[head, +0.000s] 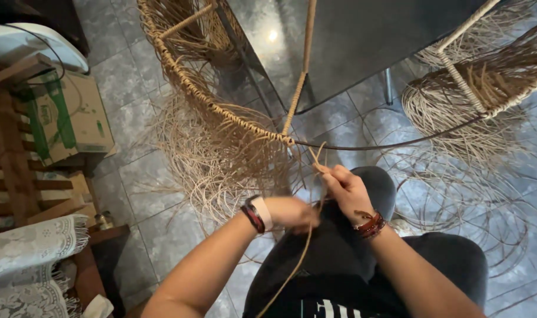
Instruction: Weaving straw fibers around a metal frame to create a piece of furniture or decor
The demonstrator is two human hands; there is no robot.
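A round metal frame [392, 143] hangs in front of me, its left part wrapped in woven tan cane [221, 109], with loose cane ends drooping below. My right hand [346, 187] pinches a thin cane strand [317, 158] just under the bare rim. My left hand [293, 212], wearing a watch and red bands, is closed on the same strand lower down; the strand trails past my dark trousers toward the bottom of the view.
Loose cane bundles [457, 118] lie on the grey tiled floor at right. A cardboard box [68, 115] and wooden slats [9, 171] stand at left, with a lace cloth [27, 259] below. A dark table [368, 41] is ahead.
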